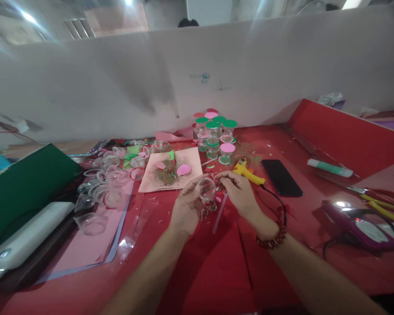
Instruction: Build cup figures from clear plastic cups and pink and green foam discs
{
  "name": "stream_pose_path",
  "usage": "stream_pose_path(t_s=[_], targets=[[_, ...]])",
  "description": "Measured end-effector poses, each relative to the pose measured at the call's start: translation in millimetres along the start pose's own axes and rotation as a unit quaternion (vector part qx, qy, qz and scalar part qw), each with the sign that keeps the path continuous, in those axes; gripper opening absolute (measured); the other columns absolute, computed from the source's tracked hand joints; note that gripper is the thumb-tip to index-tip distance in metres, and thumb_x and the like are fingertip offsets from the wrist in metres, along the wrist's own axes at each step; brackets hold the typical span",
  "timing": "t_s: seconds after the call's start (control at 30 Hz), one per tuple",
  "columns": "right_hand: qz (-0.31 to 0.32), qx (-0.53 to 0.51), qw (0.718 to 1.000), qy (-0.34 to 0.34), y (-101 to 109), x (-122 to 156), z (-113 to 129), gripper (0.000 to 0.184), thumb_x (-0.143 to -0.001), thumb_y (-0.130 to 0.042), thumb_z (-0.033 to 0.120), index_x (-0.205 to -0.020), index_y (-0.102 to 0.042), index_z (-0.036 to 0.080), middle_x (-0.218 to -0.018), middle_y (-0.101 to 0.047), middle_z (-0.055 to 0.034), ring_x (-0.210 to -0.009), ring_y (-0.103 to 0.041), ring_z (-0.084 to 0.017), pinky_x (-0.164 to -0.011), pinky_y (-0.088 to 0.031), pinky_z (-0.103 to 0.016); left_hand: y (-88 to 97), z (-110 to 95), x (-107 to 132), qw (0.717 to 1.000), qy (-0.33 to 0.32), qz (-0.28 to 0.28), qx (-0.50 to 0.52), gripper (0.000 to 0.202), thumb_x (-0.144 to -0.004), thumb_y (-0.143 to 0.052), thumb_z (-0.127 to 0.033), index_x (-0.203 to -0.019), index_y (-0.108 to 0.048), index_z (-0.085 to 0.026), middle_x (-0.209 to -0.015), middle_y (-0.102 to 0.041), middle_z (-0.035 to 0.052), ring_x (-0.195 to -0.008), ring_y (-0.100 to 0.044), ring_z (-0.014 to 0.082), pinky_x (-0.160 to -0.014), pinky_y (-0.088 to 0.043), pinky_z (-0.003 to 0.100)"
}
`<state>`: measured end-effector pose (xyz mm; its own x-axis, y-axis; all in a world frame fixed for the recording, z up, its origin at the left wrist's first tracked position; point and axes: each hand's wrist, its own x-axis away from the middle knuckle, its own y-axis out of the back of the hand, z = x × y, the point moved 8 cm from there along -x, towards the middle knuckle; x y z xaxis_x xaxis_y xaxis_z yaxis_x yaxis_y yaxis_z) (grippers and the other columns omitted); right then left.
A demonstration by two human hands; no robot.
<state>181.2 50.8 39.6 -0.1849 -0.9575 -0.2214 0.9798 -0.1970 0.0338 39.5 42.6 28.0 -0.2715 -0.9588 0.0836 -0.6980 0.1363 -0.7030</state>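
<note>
My left hand (188, 208) holds a small transparent plastic cup (207, 189) by its side, fingers and thumb curled round it. Close to the cup's right edge, my right hand (236, 192) has its thumb and fingers pinched together; what lies between them is too small to make out. A translucent stick (219, 214), like hot-glue stick, is just below the right hand. Beyond that hand rests a yellow glue gun (249, 171) with a black cord. Behind the cup, a pale pink sheet (147, 179) bears brown grit, paper scraps and a pink paper disc (184, 169).
Stacked cups with green and pink disc tops (213, 131) stand at the back. Loose plastic cups (111, 197) crowd the left, near a white device (33, 234). On the right are a phone (281, 177), a green-and-white tube (330, 168), yellow-handled scissors (384, 208) and a purple power strip (354, 227).
</note>
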Motion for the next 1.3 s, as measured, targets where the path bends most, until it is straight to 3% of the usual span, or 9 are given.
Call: stream_pose_path(t_s=[0.13,0.3,0.47,0.83,1.1,1.3], targets=[[0.006,-0.004,1.000,-0.004,0.2,-0.5,3.0,0.016,-0.079,-0.052,0.030,-0.073,-0.062,0.020,-0.065,-0.064,-0.0003,-0.059,-0.060,-0.014,-0.057,-0.047,-0.025,2.5,-6.7,-0.8,1.000,-0.017,-0.006,-0.002,0.025,-0.072,-0.074,-0.017,-0.097,-0.075,-0.015,-0.099,-0.073,0.0072,-0.092,-0.067,0.0181,-0.080,-0.056,0.027],[0.036,0.032,0.999,0.021,-5.8,0.7,7.6,0.020,-0.082,-0.056,0.035,-0.082,-0.068,0.018,-0.068,-0.066,-0.0012,-0.063,-0.060,-0.015,-0.061,-0.048,-0.026,6.5,-11.3,-1.3,0.999,-0.022,-0.018,-0.027,0.026,-0.073,-0.073,-0.016,-0.100,-0.074,-0.017,-0.104,-0.072,0.0072,-0.092,-0.067,0.0165,-0.071,-0.054,0.022],[0.046,0.066,0.996,0.035,-9.6,4.2,8.2,0.019,-0.080,-0.060,0.033,-0.079,-0.071,0.017,-0.071,-0.069,-0.0029,-0.063,-0.058,-0.015,-0.059,-0.046,-0.026,3.7,-13.3,-2.5,0.999,-0.045,-0.004,-0.023,0.026,-0.072,-0.074,-0.017,-0.097,-0.075,-0.017,-0.101,-0.073,0.0062,-0.093,-0.067,0.0174,-0.082,-0.053,0.026],[0.069,0.126,0.989,0.037,-12.6,5.1,4.6,0.022,-0.081,-0.055,0.031,-0.072,-0.070,0.017,-0.062,-0.062,0.0003,-0.058,-0.054,-0.014,-0.056,-0.041,-0.024,2.3,-9.3,0.7,0.995,-0.054,-0.004,-0.080,0.031,-0.068,-0.078,-0.017,-0.099,-0.076,-0.019,-0.105,-0.074,0.0068,-0.099,-0.067,0.0184,-0.092,-0.049,0.028],[0.049,0.271,0.952,0.136,-13.1,10.3,21.3,0.016,-0.079,-0.055,0.019,-0.066,-0.063,0.019,-0.062,-0.062,-0.0004,-0.058,-0.052,-0.013,-0.059,-0.037,-0.025,5.8,-6.0,2.1,0.990,-0.065,-0.004,-0.127,0.033,-0.070,-0.078,-0.017,-0.103,-0.076,-0.020,-0.106,-0.074,0.0068,-0.102,-0.065,0.0183,-0.092,-0.048,0.027],[0.040,0.222,0.966,0.124,-10.9,9.1,19.1,0.017,-0.081,-0.053,0.020,-0.069,-0.066,0.018,-0.062,-0.063,-0.0003,-0.055,-0.052,-0.013,-0.056,-0.039,-0.024,1.9,-8.9,2.3,0.991,-0.066,-0.001,-0.120,0.033,-0.070,-0.078,-0.019,-0.103,-0.076,-0.020,-0.107,-0.074,0.0071,-0.102,-0.066,0.0194,-0.093,-0.049,0.030]])
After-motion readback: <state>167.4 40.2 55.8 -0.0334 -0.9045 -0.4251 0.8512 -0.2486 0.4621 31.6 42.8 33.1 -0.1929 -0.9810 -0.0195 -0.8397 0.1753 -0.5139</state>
